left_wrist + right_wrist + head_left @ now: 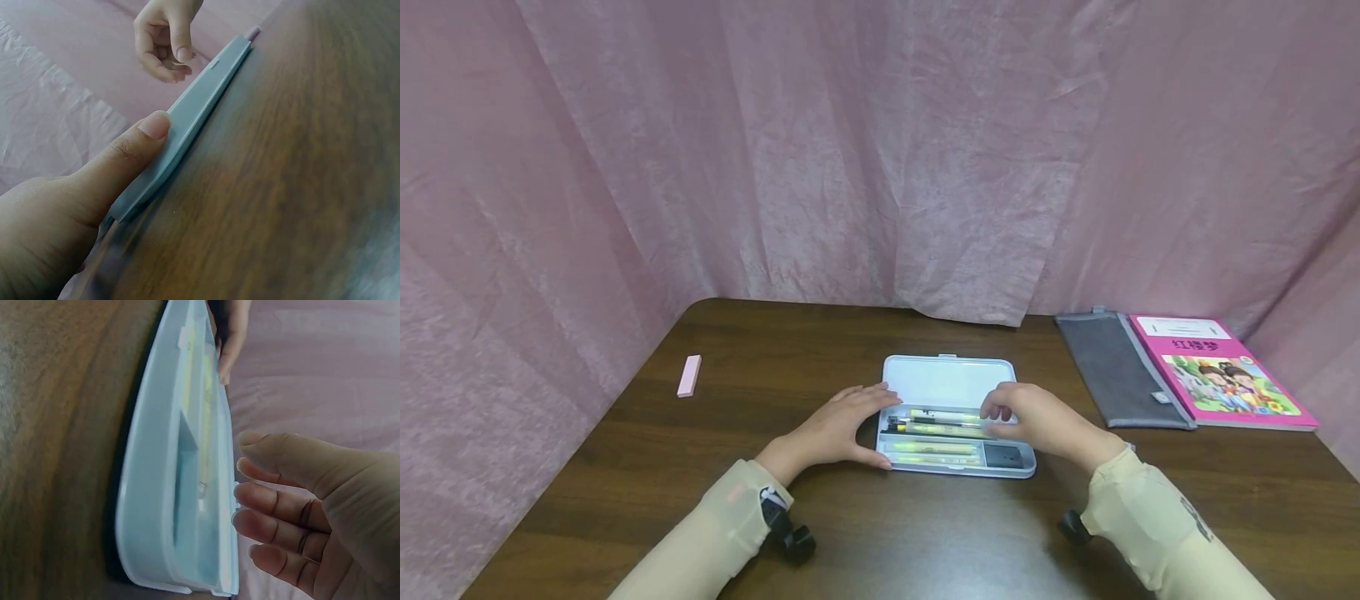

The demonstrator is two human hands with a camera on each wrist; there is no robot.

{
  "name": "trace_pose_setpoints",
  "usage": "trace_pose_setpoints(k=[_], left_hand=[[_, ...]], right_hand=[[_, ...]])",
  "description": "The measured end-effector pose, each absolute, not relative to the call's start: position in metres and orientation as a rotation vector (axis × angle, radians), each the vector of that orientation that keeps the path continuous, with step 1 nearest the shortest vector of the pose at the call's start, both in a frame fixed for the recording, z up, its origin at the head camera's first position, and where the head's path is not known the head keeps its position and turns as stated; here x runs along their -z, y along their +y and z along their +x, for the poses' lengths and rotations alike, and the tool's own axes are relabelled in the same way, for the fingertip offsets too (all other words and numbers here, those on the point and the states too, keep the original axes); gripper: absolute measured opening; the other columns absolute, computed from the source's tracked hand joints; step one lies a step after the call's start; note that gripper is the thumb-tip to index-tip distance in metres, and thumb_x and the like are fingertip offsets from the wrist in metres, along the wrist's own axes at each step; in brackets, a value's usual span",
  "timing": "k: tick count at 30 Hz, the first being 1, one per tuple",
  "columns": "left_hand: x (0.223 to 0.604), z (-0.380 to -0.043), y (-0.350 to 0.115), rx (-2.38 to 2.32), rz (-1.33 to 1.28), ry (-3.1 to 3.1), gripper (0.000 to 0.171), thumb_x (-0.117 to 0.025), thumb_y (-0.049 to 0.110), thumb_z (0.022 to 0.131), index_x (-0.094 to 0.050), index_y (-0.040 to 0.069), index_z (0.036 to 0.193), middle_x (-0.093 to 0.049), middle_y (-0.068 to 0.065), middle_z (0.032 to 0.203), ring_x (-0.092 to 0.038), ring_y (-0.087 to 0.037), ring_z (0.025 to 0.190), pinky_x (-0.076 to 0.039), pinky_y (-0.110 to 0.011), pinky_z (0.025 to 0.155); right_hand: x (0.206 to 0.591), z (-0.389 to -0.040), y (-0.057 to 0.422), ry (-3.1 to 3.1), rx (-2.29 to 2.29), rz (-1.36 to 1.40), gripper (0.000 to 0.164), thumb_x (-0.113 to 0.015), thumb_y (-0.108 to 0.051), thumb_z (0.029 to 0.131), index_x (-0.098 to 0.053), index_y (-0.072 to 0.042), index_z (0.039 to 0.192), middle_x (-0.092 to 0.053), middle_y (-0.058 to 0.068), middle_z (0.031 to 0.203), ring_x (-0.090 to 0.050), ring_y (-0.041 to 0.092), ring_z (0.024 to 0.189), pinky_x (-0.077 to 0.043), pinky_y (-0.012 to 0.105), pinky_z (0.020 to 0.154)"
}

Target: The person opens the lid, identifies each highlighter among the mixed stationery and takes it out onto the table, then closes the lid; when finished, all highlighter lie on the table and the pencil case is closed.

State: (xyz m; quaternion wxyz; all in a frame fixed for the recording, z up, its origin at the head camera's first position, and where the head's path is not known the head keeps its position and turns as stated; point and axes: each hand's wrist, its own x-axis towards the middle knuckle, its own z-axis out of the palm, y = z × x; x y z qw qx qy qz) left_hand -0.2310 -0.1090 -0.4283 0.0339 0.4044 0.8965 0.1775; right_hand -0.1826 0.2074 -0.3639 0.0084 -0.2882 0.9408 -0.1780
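Note:
A pale blue pencil case (955, 379) lies on the table with its lid folded back. Several yellow-toned pens and pencils (940, 431) fill its long compartments, and the small front-right compartment (1003, 456) looks dark inside. My left hand (831, 433) grips the case's left end, thumb against the front wall and fingers by the back-left corner. In the left wrist view, the thumb (134, 147) presses on that wall. Over the right part of the case hovers my right hand (1037, 421), fingers loosely bent. The right wrist view shows nothing between that hand's thumb and fingers (275, 519).
A pale pink bar-shaped block (688, 376) lies at the table's left. To the right are a grey mesh pouch (1120, 367) and a pink picture book (1225, 371), touching side by side. Pink curtains (850, 167) hang behind the table's back edge.

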Motion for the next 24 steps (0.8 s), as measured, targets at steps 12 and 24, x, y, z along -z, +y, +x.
trace_pose_setpoints(k=[12, 24], left_hand=[[0.430, -0.232, -0.109, -0.545, 1.211, 2.747, 0.092, -0.070, 0.068, 0.072, -0.039, 0.024, 0.147, -0.035, 0.003, 0.156, -0.026, -0.013, 0.147, -0.021, -0.044, 0.121], [0.430, -0.232, -0.109, -0.538, 1.212, 2.746, 0.092, -0.069, 0.068, 0.072, -0.038, 0.024, 0.147, -0.034, 0.003, 0.156, -0.026, -0.013, 0.147, -0.021, -0.045, 0.121]], right_hand=[[0.377, -0.187, 0.197, 2.904, 0.571, -0.865, 0.010, -0.075, -0.014, 0.081, -0.071, -0.013, 0.090, -0.065, -0.005, 0.085, -0.060, 0.009, 0.079, -0.053, 0.027, 0.072], [0.383, -0.187, 0.193, 2.906, 0.563, -0.901, 0.007, -0.075, -0.013, 0.081, -0.070, -0.014, 0.087, -0.061, -0.008, 0.078, -0.055, 0.002, 0.072, -0.050, 0.022, 0.067]])
